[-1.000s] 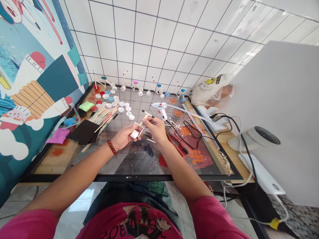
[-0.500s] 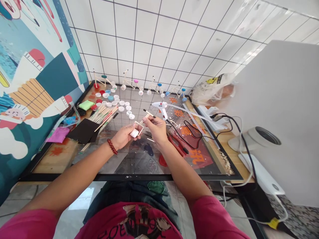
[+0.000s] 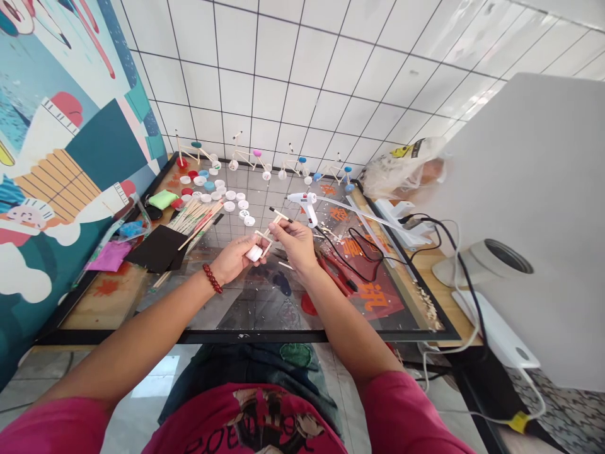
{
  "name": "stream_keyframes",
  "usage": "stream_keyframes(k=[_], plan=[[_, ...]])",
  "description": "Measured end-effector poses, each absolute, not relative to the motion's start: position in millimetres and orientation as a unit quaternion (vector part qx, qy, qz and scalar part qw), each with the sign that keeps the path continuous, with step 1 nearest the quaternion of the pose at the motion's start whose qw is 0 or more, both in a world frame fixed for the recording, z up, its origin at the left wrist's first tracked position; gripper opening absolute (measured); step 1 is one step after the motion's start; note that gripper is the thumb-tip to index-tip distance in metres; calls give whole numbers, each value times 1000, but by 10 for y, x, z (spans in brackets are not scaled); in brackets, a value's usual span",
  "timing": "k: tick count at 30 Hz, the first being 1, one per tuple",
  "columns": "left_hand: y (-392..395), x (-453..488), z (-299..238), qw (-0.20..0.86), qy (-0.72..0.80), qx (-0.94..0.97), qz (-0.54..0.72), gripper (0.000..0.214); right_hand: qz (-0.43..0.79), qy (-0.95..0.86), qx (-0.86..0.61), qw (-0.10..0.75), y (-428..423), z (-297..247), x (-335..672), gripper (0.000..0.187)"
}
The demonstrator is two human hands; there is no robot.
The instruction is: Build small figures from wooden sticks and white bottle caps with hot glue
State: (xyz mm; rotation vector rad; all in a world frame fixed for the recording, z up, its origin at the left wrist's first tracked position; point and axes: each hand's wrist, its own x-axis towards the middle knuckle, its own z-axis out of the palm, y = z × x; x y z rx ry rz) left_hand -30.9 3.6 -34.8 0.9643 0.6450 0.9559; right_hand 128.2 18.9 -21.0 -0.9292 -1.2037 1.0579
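Observation:
My left hand (image 3: pixel 231 260), with a red bead bracelet at the wrist, is closed around a small frame of thin wooden sticks (image 3: pixel 265 237) with white bottle caps (image 3: pixel 254 253) at its lower end. Fingers of my right hand (image 3: pixel 299 244) pinch a thin wooden piece with a black-tipped crossbar (image 3: pixel 280 215) at the frame's upper right. Whether the two pieces are joined cannot be made out behind the fingers. Past my right hand, a white glue gun (image 3: pixel 305 202) stands on the glass-topped table (image 3: pixel 212 318).
Several similar stick-and-cap models (image 3: pixel 244 154) line the back edge. Loose bottle caps (image 3: pixel 229 206), wooden sticks (image 3: pixel 193 217) and black sheets (image 3: pixel 155 249) lie left. Red-handled pliers (image 3: pixel 338 274), a black cord (image 3: pixel 378 268) and a white power strip (image 3: pixel 406 226) are right.
Both hands keep their holds on the pieces, almost still. The view has shifted very slightly; nothing has been let go or picked up.

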Motion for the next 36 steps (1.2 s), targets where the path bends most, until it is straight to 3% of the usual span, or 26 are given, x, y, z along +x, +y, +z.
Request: stream_keyframes(k=[22,36], plan=[[51,-314,-396,733,298,429,435,41,513,-468,-396,601,212,-240,1243,24],[54,-329,-371,759,327,386,411,54,522,-444,-443,578,208,-244,1276,26]])
